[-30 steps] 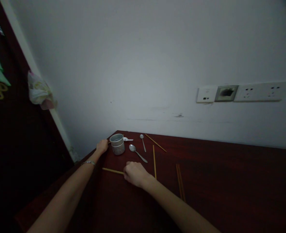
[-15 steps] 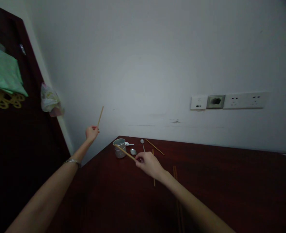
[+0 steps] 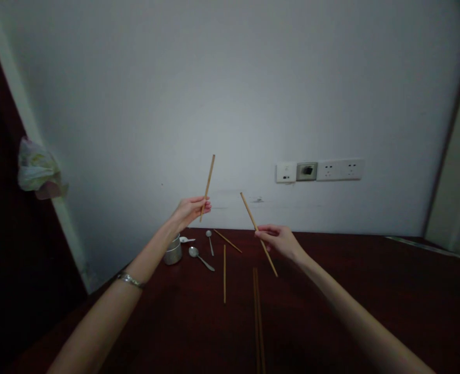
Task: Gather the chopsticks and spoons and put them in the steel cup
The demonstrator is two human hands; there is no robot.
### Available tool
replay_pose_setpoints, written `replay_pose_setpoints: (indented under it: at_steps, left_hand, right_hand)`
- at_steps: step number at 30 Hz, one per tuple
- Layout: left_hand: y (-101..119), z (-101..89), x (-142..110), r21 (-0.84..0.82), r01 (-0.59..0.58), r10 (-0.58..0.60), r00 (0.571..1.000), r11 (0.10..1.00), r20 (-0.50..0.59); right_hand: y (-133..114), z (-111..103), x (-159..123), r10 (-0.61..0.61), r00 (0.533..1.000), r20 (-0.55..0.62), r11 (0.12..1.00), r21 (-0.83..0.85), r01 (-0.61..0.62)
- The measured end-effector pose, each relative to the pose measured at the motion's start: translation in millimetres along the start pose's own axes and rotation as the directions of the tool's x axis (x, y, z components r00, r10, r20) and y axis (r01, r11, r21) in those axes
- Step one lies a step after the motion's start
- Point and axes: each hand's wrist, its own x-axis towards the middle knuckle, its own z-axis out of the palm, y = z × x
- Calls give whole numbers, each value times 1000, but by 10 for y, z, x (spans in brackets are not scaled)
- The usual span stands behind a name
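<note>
My left hand (image 3: 191, 212), raised in front of the wall, pinches a light wooden chopstick (image 3: 210, 174) that stands nearly upright. Over the table, my right hand (image 3: 279, 240) grips another light chopstick (image 3: 249, 210), which slants with its upper end to the left. The two held sticks are apart. Below them on the dark red table lie a light chopstick (image 3: 224, 275) pointing away from me and another one (image 3: 227, 241) set diagonally farther back. A metal cup (image 3: 172, 253) stands at the left, partly hidden behind my left wrist.
Right of the cup rest a large metal spoon (image 3: 202, 258), a small long-handled spoon (image 3: 210, 242) and a white spoon (image 3: 186, 239). Two long brown chopsticks (image 3: 258, 317) lie near the front of the table (image 3: 323, 301). Sockets (image 3: 339, 170) sit on the wall; a plastic bag (image 3: 38, 166) hangs left.
My left hand has moved right with its chopstick. My right hand has swung right, away from the cup, tipping its chopstick steeper. The view has turned right.
</note>
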Motion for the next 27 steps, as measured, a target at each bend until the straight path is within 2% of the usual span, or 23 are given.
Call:
replay_pose_setpoints:
  at_steps: [2, 8, 12, 16, 27]
  left_hand:
    - [-254, 260, -42, -60, 70, -67, 996, 996, 65]
    - [-954, 1029, -241, -177, 251, -226, 962, 952, 150]
    - [-1264, 1390, -318, -242, 303, -270, 949, 922, 162]
    - [-1419, 1543, -363, -262, 324, -290, 944, 909, 160]
    - [-1539, 1670, -501, -208, 336, -300, 936, 919, 185]
  right_hand:
    - [49, -144, -14, 28, 999, -31, 999, 29, -27]
    - [292, -424, -90, 79, 989, -125, 995, 73, -71]
    - [410, -534, -93, 85, 988, -129, 994, 84, -75]
    - [472, -614, -46, 94, 983, -156, 995, 53, -87]
    - [541, -655, -35, 109, 984, -138, 994, 32, -105]
